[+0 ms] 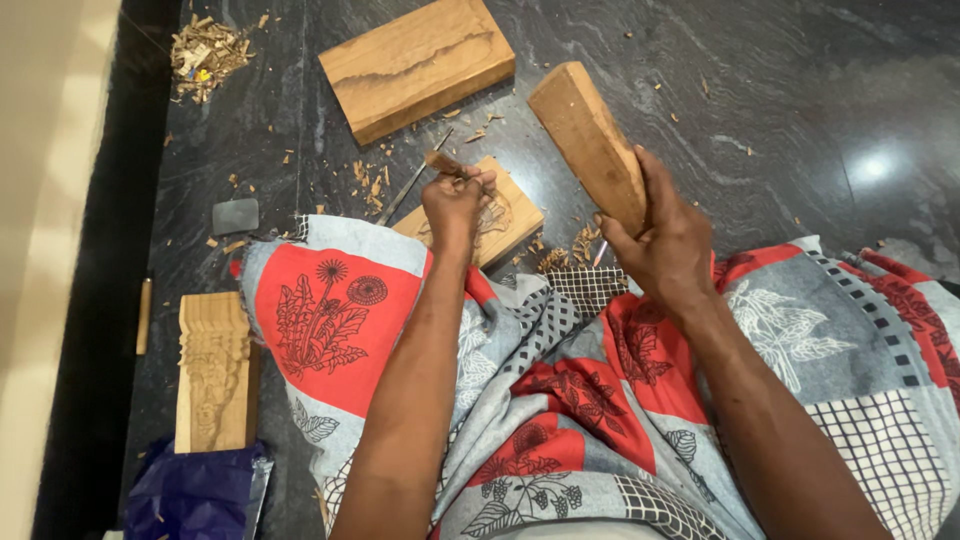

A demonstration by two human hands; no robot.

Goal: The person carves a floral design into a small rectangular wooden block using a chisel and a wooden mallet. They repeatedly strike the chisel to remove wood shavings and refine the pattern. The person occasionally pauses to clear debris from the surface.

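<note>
My left hand [455, 200] is closed around a chisel [443, 163], whose wooden top sticks out above the fist. Its tip rests on a small flat wooden block [515, 210] with a carved pattern, lying on the dark floor in front of my lap. My right hand [660, 235] grips a thick wooden mallet block [585, 140], raised to the right of the chisel and tilted up and left. A red, grey and white patterned cloth [560, 400] covers my legs.
A large plain wooden plank [415, 65] lies beyond the block. A carved wooden piece [213, 370] sits at the left, with a thin stick [144, 315] beside it. A grey sharpening stone [236, 215], another metal tool [410, 188], wood chips [205, 50] and a blue bag [195, 495] lie around.
</note>
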